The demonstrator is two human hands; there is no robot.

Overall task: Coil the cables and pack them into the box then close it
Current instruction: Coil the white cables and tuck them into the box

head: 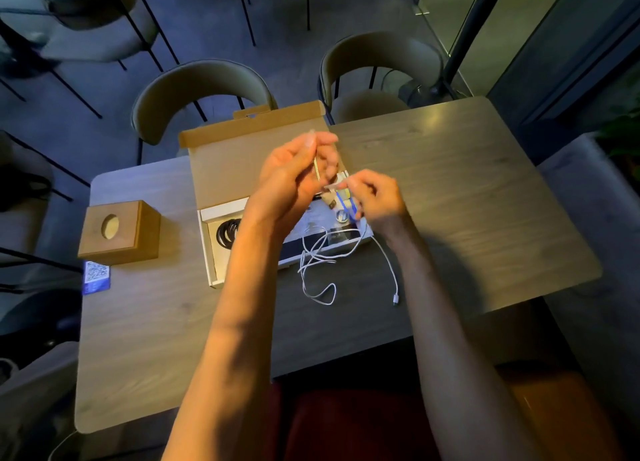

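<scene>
While a thin white cable (317, 253) trails in loose loops from the open cardboard box (221, 170) onto the wood-grain worktop (450, 183), both hands pinch it, seemingly: left hand (294, 173) half-curled, right hand (377, 197) fingertip-closed.

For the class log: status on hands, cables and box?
Left hand and right hand both gripping white cable, uncoiled. Black cable coiled in open box. Nothing blocking.

Café: table (450, 183), chairs (201, 90), QR card (97, 276).
</scene>
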